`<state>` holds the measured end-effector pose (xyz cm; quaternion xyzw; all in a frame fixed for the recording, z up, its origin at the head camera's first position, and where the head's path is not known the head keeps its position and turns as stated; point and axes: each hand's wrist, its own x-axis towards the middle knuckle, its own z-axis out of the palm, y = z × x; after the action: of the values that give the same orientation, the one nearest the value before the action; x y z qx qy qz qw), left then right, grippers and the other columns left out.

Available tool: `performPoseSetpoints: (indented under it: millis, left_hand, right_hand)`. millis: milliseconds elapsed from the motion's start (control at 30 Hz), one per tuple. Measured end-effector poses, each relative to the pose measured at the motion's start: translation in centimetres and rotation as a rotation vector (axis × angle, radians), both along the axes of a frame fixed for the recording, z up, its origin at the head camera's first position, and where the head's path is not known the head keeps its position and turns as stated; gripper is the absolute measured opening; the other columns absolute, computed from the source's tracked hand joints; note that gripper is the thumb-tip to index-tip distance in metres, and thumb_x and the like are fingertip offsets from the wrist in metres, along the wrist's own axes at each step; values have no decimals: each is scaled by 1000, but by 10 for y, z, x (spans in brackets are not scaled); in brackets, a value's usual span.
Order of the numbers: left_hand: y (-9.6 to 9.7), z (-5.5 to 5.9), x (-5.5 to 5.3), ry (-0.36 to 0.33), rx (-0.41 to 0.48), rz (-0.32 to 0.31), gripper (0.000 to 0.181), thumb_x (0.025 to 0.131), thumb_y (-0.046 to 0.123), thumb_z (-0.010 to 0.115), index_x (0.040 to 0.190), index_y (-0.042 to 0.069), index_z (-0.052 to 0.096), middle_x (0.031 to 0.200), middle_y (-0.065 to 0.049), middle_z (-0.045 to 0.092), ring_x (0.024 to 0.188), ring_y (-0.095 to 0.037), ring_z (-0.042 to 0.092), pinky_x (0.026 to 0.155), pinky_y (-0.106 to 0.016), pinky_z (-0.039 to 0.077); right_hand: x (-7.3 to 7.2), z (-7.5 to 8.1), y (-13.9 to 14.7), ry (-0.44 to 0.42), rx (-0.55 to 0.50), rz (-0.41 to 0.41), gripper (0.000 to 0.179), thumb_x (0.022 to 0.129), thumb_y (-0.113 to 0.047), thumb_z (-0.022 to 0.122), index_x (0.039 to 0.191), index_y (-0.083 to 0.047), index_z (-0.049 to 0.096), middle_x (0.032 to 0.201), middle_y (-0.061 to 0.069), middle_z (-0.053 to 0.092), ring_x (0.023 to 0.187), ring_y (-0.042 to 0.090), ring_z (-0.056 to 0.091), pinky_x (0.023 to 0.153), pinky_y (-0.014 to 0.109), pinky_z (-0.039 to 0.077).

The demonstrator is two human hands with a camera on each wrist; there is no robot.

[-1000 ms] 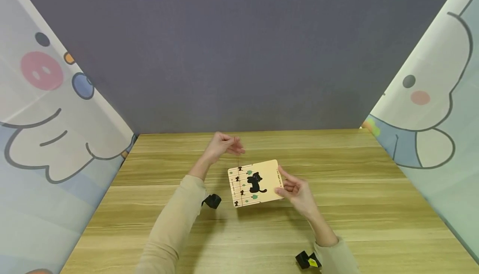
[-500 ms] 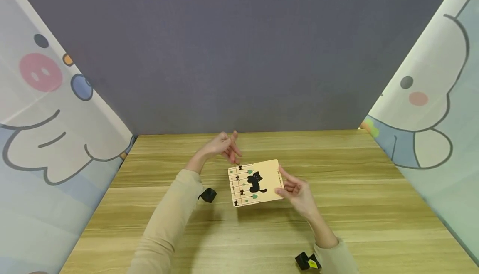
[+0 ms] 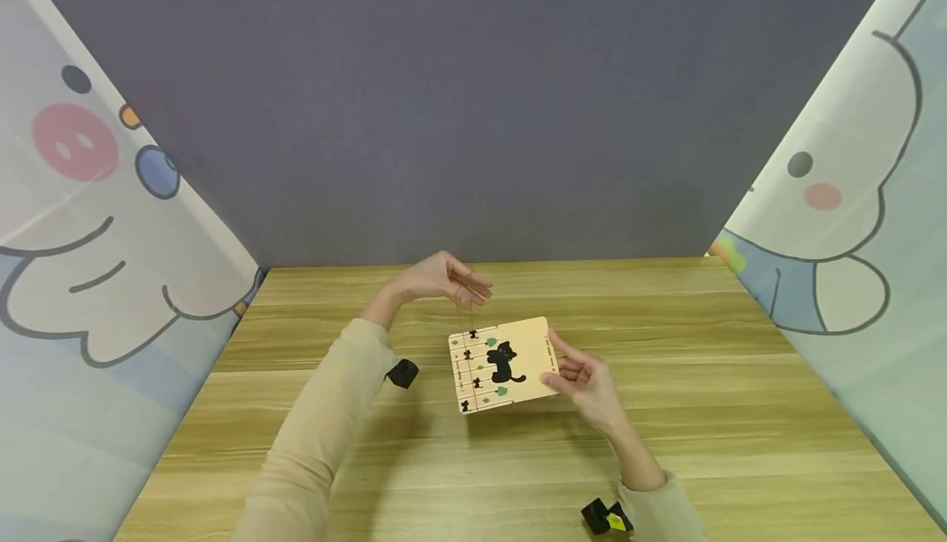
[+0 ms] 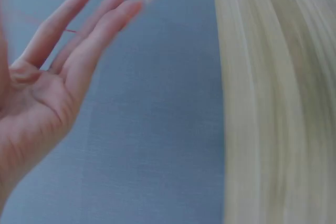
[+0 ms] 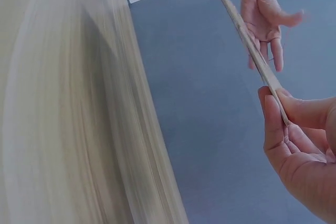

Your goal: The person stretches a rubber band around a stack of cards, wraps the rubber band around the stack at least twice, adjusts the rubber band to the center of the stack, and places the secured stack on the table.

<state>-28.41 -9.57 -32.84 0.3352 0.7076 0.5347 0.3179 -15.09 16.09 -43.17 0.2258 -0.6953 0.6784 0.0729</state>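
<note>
A cream notebook (image 3: pixel 528 353) with a black cat and small leaf prints on its cover is held above the table, slightly tilted. My right hand (image 3: pixel 592 390) pinches its right end between thumb and fingers. In the right wrist view the notebook (image 5: pixel 251 45) shows edge-on. A thin red cord (image 3: pixel 471 369) runs across the cover's left part and rises in a loop to my left hand (image 3: pixel 444 277). In the left wrist view the left hand's fingers are spread and fairly straight, with the red cord (image 4: pixel 71 31) passing across them; the thumb is mostly cut off.
The wood-grain table (image 3: pixel 703 377) spreads below both hands, with a dark grey panel (image 3: pixel 473 114) behind it. Cartoon-printed sheets (image 3: pixel 66 279) flank both sides. Black wrist-worn devices (image 3: pixel 403 373) sit by each sleeve.
My left hand has shifted slightly left and turned, its fingers now pointing right. The cord has widened from nearly one line into a loop of two strands. The right hand and notebook have barely moved.
</note>
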Motion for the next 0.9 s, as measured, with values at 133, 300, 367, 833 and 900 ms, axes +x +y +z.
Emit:
performPoseSetpoints:
  millis: [133, 300, 367, 833, 900]
  left_hand:
    - [0, 3, -4, -2, 102, -123, 67, 73, 17, 73, 125, -11, 40, 126, -29, 41, 110, -36, 48, 88, -47, 41]
    - [4, -1, -6, -16, 139, -145, 57, 83, -3, 57, 134, -6, 30, 128, -28, 39, 110, -40, 46, 87, -47, 43]
    - [7, -5, -5, -44, 140, -62, 52, 86, -5, 51, 134, -5, 31, 125, -27, 44, 105, -36, 51, 85, -47, 44]
    - [21, -3, 9, -284, -107, 257, 42, 95, 24, 43, 92, -14, 60, 61, -6, 59, 48, -9, 51, 46, -19, 45]
    - [18, 0, 9, -261, -169, 213, 46, 96, 28, 40, 85, -11, 62, 55, -4, 54, 44, -8, 45, 42, -18, 40]
  right_hand:
    - [0, 0, 1, 6, -9, 11, 60, 70, 17, 61, 124, 14, 35, 101, 36, 51, 67, 13, 61, 58, 24, 52]
    - [1, 0, 3, -1, -14, 16, 60, 71, 16, 61, 124, 13, 34, 100, 36, 51, 65, 13, 61, 57, 24, 52]
    - [1, 1, 3, 0, -16, 1, 60, 71, 15, 62, 124, 13, 36, 105, 35, 49, 65, 14, 60, 59, 23, 52]
    - [3, 2, 3, -14, -13, -14, 59, 71, 12, 63, 125, 11, 37, 101, 32, 52, 65, 14, 60, 59, 23, 52]
    - [3, 2, 3, -9, -22, -8, 59, 71, 13, 63, 124, 11, 37, 103, 33, 52, 67, 13, 61, 59, 23, 52]
